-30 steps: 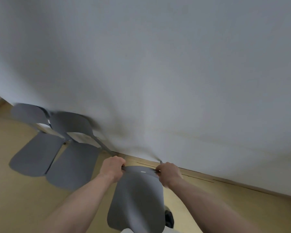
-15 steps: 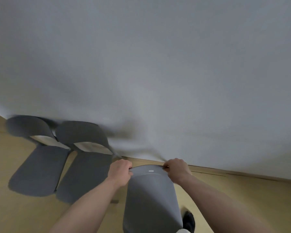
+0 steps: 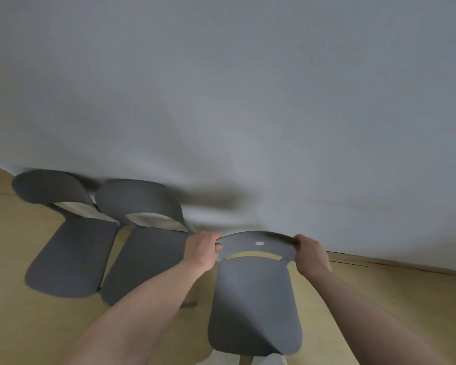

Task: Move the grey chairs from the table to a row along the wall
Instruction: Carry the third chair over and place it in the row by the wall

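Light: soft and even, rather dim, no glare anywhere; I can't tell where it comes from.
Wall (image 3: pixel 248 88): flat grey-white, darker in the upper corners.
Shadows: a smeared dark streak on the wall beside the middle chair (image 3: pixel 142 233), faint shade under the seats.
Blur: the two chairs on the left are streaked at their backrests; the chair I hold (image 3: pixel 256 299) looks sharper.
Distortion: wide-angle bend, the floor line (image 3: pixel 392 264) curves, my forearms balloon at the bottom edge.
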Tool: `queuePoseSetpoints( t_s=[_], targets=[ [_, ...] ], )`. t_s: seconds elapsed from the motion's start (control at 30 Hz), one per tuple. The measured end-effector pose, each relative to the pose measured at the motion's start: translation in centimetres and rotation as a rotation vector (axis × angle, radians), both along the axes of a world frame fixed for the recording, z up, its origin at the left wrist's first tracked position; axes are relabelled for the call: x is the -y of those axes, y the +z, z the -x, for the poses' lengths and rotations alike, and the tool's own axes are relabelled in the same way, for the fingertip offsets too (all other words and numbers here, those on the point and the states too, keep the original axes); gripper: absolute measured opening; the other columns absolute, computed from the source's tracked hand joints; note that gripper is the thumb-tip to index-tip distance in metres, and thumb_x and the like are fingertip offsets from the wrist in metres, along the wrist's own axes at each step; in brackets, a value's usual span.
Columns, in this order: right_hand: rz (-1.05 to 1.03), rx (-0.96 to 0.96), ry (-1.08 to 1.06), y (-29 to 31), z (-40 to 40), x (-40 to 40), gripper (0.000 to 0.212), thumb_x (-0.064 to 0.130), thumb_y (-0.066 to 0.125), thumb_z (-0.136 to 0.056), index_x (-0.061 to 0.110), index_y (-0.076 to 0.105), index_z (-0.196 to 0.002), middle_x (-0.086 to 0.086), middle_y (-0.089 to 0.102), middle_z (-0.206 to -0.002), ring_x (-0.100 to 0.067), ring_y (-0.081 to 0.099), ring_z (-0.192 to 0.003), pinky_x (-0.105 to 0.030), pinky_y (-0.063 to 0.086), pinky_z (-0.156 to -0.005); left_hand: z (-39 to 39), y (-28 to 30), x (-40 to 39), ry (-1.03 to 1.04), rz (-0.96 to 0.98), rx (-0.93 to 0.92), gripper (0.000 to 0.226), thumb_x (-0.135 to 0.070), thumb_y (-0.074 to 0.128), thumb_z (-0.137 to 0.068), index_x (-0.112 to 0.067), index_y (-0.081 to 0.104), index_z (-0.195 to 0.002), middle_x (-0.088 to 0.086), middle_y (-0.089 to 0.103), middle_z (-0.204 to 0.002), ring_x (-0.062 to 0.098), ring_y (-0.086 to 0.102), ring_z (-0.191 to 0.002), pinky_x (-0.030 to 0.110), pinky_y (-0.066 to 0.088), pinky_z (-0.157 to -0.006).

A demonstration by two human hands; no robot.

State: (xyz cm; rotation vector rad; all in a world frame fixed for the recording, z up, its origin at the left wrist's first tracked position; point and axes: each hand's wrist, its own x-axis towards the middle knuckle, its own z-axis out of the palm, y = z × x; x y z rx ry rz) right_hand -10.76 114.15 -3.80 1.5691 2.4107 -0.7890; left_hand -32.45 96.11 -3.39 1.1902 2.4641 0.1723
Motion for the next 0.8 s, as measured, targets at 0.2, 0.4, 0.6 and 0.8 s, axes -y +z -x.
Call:
queuePoseSetpoints(
  t_s=[0.2, 0.4, 0.6, 0.8],
  targets=[
    [0.035, -0.009, -0.043, -1.5, 2.4, -2.6, 0.016, 0.011, 0.044, -0.098, 0.012, 0.057, -0.09, -0.01, 0.062, -0.083, -0.029, 0.056, -0.072, -0.034, 0.043, -0.057, 3.7, -1.1, -3.0, 0.006, 0.045, -0.048, 0.014, -0.012, 0.057, -0.095, -0.012, 0.059, -0.081, 0.0, 0.062, -0.08, 0.025, 0.061, -0.08, 0.032, 0.039, -0.06],
    [0.027, -0.064, -0.039, -2.9, 4.5, -2.0, 0.017, 0.018, 0.042, -0.101, 0.014, 0.052, -0.088, -0.008, 0.06, -0.079, -0.032, 0.057, -0.074, -0.035, 0.042, -0.059, 7.1, -2.0, -3.6, 0.05, 0.075, -0.065, 0.021, -0.004, 0.057, -0.088, -0.017, 0.049, -0.073, -0.002, 0.056, -0.075, 0.027, 0.056, -0.074, 0.032, 0.039, -0.06],
    [0.055, -0.045, 0.039, -2.5, 4.1, -2.5, 0.017, 0.02, 0.046, -0.1, 0.017, 0.056, -0.087, -0.006, 0.063, -0.078, -0.027, 0.059, -0.071, -0.038, 0.052, -0.061, 7.9, -1.8, -3.1, -0.048, 0.115, -0.076, 0.03, -0.002, 0.057, -0.087, -0.017, 0.042, -0.066, -0.001, 0.06, -0.073, 0.024, 0.057, -0.071, 0.032, 0.044, -0.062],
    [0.085, -0.088, 0.092, -2.4, 6.6, -1.9, 0.018, 0.02, 0.05, -0.098, 0.018, 0.059, -0.083, -0.004, 0.064, -0.077, -0.025, 0.059, -0.071, -0.039, 0.054, -0.064, 10.6, -1.6, -2.4, 0.023, 0.111, -0.111, 0.042, -0.007, 0.061, -0.088, -0.018, 0.031, -0.06, -0.004, 0.041, -0.059, 0.023, 0.047, -0.062, 0.03, 0.029, -0.054]
  ],
)
